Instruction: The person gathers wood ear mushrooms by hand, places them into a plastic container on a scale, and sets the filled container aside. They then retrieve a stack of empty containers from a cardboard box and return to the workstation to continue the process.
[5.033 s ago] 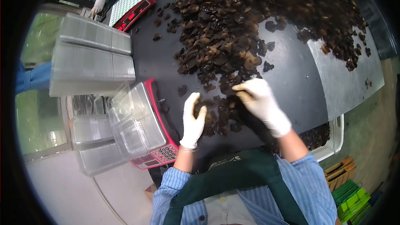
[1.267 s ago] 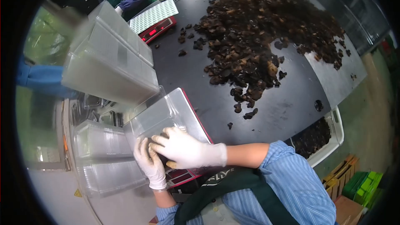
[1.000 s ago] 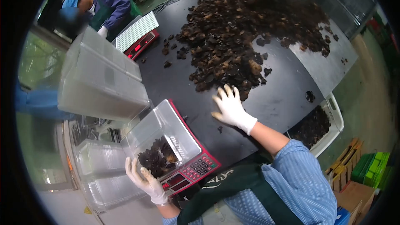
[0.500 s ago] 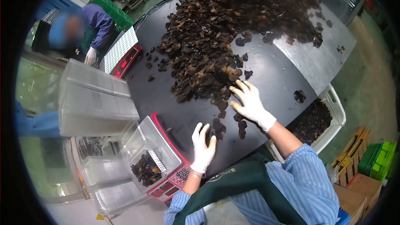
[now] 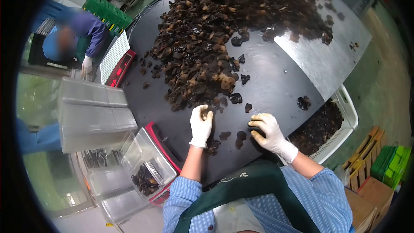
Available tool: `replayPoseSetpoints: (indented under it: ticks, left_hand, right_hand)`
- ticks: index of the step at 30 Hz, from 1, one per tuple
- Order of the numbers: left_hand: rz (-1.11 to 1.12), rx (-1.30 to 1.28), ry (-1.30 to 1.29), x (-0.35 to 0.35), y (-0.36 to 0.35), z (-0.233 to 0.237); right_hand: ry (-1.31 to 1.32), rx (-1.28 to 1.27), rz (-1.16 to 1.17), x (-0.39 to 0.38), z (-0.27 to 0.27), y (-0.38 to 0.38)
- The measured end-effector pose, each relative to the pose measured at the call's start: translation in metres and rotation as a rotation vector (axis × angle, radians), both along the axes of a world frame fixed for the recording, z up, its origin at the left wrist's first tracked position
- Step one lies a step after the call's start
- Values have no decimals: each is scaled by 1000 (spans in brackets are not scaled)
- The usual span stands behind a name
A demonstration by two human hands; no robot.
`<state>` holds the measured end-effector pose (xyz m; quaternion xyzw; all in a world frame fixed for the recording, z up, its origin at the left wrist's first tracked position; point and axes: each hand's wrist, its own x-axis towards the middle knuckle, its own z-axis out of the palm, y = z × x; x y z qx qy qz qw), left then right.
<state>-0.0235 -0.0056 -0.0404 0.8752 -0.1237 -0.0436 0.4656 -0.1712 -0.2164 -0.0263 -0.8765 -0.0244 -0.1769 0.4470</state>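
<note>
A large heap of dark brown wood ear mushrooms (image 5: 194, 56) covers much of the black tabletop (image 5: 276, 86). At the heap's near edge, my left hand (image 5: 201, 127), in a white glove, has its fingers curled and its thumb close to them around a dark mushroom piece (image 5: 208, 113). My gloved right hand (image 5: 274, 137) hovers low over the table to the right, fingers bent and thumb apart; the space under its palm is hidden. Between the hands lie a few loose mushrooms (image 5: 240, 139).
On the left, a clear plastic box (image 5: 146, 179) with mushrooms sits on a red scale (image 5: 163, 149). Stacked clear boxes (image 5: 97, 116) stand behind it. A white crate (image 5: 347, 108) of mushrooms is below the right table edge. Across the table works another person (image 5: 92, 34) beside a second scale (image 5: 120, 69).
My left hand has moved forward from beside the scale to the heap's edge, and its fingers have curled. My right hand has drawn back from the heap toward me. The view has shifted slightly.
</note>
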Motion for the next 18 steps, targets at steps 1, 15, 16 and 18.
replayPoseSetpoints:
  ticks: [1, 15, 16, 18]
  left_hand:
    - [11, -59, 52, -13, -16, 18]
    - [126, 134, -56, -38, 68, 22]
    - [115, 302, -86, -47, 78, 14]
    - [55, 410, -28, -72, 75, 17]
  right_hand:
    - [-17, -2, -73, -1, -2, -5]
    - [64, -351, 57, 67, -24, 0]
    - [36, -326, 158, 68, -21, 10]
    - [49, -187, 447, 66, -15, 31]
